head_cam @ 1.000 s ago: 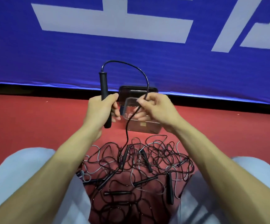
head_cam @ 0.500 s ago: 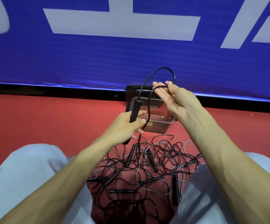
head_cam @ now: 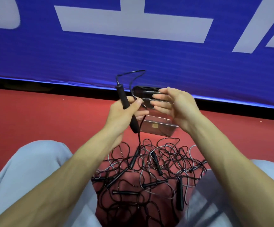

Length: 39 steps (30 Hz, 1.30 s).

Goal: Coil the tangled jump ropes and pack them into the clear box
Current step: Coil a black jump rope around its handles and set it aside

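My left hand grips a black jump-rope handle held tilted, its top leaning left. The thin black cord loops above the handle, passes under my left thumb and hangs down into the pile. My right hand is beside it with fingers straight and spread, holding nothing. A tangled pile of black and grey jump ropes with several black handles lies on the red floor between my knees. The clear box sits on the floor behind my hands, partly hidden by them.
A dark lid or tray lies just behind the clear box against the wall base. A blue banner with white shapes covers the wall ahead. My knees in light grey trousers flank the pile. Red floor extends left and right.
My right hand has let go of the cord and opened, dropping slightly. My left hand has raised the handle and now traps the cord loop against it with the thumb.
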Available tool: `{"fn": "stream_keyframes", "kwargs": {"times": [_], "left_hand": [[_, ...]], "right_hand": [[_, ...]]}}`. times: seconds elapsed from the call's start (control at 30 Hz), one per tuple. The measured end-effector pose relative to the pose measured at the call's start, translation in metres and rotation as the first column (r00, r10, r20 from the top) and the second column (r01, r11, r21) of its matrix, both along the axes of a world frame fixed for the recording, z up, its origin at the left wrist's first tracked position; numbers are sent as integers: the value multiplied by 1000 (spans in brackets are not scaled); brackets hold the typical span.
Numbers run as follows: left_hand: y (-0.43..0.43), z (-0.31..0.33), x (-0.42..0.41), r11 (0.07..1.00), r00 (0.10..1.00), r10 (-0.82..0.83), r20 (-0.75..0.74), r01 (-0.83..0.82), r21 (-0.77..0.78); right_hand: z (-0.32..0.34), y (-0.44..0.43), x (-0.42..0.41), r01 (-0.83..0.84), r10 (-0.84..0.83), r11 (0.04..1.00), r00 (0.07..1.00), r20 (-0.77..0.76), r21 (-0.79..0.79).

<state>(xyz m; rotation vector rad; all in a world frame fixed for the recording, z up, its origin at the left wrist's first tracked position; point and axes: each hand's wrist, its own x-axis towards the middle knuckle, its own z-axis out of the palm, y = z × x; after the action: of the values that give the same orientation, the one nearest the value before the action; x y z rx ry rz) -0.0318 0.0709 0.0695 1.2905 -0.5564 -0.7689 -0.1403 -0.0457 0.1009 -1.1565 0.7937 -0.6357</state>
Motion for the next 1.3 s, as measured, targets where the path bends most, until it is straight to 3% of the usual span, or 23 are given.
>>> {"fn": "stream_keyframes", "kwargs": {"times": [0.13, 0.3, 0.37, 0.5, 0.53, 0.6, 0.7, 0.77, 0.87, 0.97, 1.03, 1.13, 1.2, 1.3], "left_hand": [[7, 16, 23, 986, 977, 55, -205, -85, -144], [20, 25, 38, 962, 928, -108, -357, 7, -272], [25, 30, 35, 931, 875, -224, -428, 63, -359], [33, 40, 33, 897, 828, -305, -471, 83, -435], [33, 41, 35, 898, 829, -296, -474, 72, -435], [31, 39, 39, 911, 841, -243, -482, 28, -412], [25, 29, 45, 954, 890, -119, -440, -21, -299], [19, 18, 43, 983, 931, -43, -363, -26, -182], [12, 6, 29, 999, 975, -51, -215, 46, -30], [8, -3, 11, 975, 983, -182, -26, 184, 126], [7, -9, 1, 936, 949, -309, 71, 290, 199], [5, -14, -11, 862, 868, -482, 116, 447, 237], [4, -15, -17, 864, 863, -486, 140, 450, 227], [2, -12, -20, 935, 935, -332, 121, 310, 170]], "right_hand": [[-22, 16, 17, -261, 196, 952, 920, -339, -158], [-55, 30, 30, -639, 307, 717, 649, -696, -279], [-69, 32, 34, -728, 290, 610, 572, -768, -312], [-81, 36, 33, -762, 233, 527, 554, -799, -375], [-80, 34, 31, -746, 219, 533, 577, -787, -399], [-69, 30, 28, -629, 205, 656, 681, -703, -418], [-42, 26, 23, -274, 149, 911, 915, -374, -307], [-21, 21, 18, -110, 75, 969, 984, -162, -220], [2, 11, 8, 27, -21, 995, 998, 56, -100], [12, 3, 1, 59, -85, 992, 968, 238, 113], [14, 0, -1, 80, -155, 965, 941, 302, 248], [14, -5, -3, 101, -211, 944, 917, 339, 315], [13, -10, -6, 102, -223, 940, 907, 357, 326], [13, -12, -9, 100, -203, 951, 915, 348, 293]]}}
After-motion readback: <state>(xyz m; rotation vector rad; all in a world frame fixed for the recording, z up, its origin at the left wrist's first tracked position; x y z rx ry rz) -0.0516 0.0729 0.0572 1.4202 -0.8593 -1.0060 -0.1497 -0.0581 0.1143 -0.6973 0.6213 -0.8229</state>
